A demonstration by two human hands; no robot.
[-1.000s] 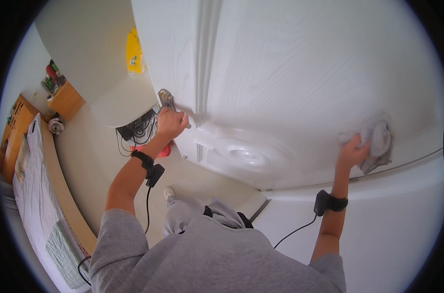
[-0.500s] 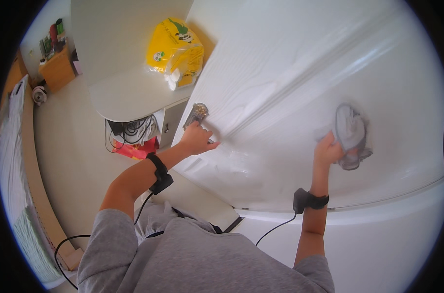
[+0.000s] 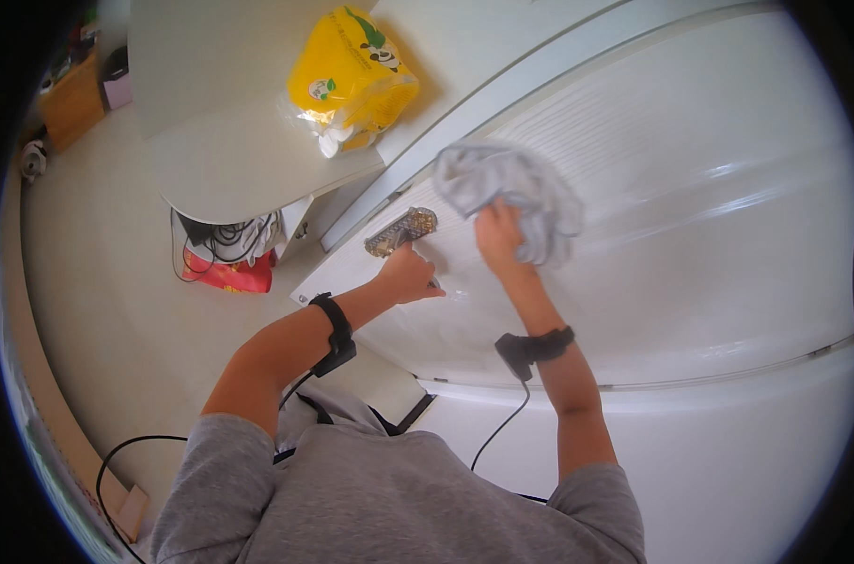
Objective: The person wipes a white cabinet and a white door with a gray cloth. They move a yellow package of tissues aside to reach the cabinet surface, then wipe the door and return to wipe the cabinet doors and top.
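A white door (image 3: pixel 634 282) with fine ridged grain fills the right side of the view. On it sits an ornate gold-and-grey door handle plate (image 3: pixel 401 232). My left hand (image 3: pixel 410 274) is wrapped round the lever below this plate, the lever mostly hidden by the fingers. My right hand (image 3: pixel 502 235) holds a crumpled grey-white cloth (image 3: pixel 516 183), blurred by motion, against or just off the door face to the right of the handle. The fingers of that hand are partly hidden by the cloth.
A yellow plastic pack (image 3: pixel 352 80) stands on a white rounded shelf (image 3: pixel 211 160) at upper left. Below it are tangled black cables (image 3: pixel 225 235) and a red bag (image 3: pixel 234 273). Wooden furniture (image 3: pixel 72 108) stands far left. Black cables run from my wristbands.
My right hand has swept the cloth leftward and up, close to the handle. My left hand stays on the handle. The door has turned, showing more of the white frame, and the view has shifted.
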